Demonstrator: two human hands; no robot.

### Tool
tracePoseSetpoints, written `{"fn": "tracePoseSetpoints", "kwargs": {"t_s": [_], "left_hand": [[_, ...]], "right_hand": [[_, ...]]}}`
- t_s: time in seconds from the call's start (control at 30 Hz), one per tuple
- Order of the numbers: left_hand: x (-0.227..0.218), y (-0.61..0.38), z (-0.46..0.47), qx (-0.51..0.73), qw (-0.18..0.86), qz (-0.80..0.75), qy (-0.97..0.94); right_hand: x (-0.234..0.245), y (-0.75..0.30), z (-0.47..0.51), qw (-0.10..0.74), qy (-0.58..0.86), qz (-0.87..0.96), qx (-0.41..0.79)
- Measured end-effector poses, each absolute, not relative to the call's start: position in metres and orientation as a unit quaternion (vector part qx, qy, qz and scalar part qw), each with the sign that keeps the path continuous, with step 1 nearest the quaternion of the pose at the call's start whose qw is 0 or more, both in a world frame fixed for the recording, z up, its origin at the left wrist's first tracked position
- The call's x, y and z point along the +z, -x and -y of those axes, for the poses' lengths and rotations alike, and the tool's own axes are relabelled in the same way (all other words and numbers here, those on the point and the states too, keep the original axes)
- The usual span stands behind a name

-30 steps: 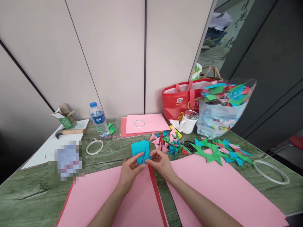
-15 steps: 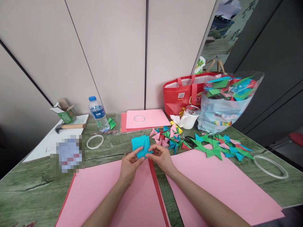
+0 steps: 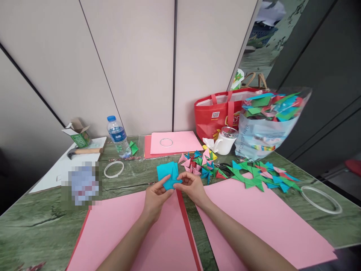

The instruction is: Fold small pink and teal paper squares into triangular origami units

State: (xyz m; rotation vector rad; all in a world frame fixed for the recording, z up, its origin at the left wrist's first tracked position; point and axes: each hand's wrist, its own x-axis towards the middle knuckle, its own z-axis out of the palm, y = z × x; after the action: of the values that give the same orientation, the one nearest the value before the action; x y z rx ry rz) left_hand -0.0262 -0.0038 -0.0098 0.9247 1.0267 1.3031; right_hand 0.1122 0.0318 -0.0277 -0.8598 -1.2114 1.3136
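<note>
Between my hands is a small folded piece of blue paper (image 3: 170, 183). My left hand (image 3: 155, 195) pinches its left and lower side between thumb and fingers. On its right corner, the thumb and fingertips of my right hand (image 3: 192, 186) are closed. Just behind it lie blue paper squares (image 3: 163, 170), partly overlapped by the held piece. A pile of folded paper pieces (image 3: 199, 163) in pink, green, red and blue lies beyond my right hand. Under my forearms are large pink sheets, one on the left (image 3: 121, 222) and one on the right (image 3: 254, 222).
A water bottle (image 3: 118, 137), a hammer (image 3: 87, 151) and a white ring (image 3: 113, 169) are on the left. Farther right stand a white mug (image 3: 225, 142), a red bag (image 3: 210, 120) and a plastic bag of folded paper (image 3: 262, 131). Joined green and blue pieces (image 3: 252, 177) lie near another ring (image 3: 321, 199).
Both hands keep their grip on the blue paper with hardly any visible movement. The whole view has shifted very slightly.
</note>
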Motion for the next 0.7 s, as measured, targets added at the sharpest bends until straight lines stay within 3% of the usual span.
{"fn": "tracePoseSetpoints", "kwargs": {"t_s": [0.47, 0.7], "left_hand": [[-0.0128, 0.0244, 0.0063, 0.560, 0.511, -0.496, -0.424], [-0.0190, 0.0262, 0.0050, 0.564, 0.535, -0.485, -0.400]], "right_hand": [[-0.0242, -0.1134, -0.0326, 0.524, 0.374, 0.513, 0.567], [-0.0216, -0.1178, -0.0366, 0.484, 0.352, 0.536, 0.595]]}}
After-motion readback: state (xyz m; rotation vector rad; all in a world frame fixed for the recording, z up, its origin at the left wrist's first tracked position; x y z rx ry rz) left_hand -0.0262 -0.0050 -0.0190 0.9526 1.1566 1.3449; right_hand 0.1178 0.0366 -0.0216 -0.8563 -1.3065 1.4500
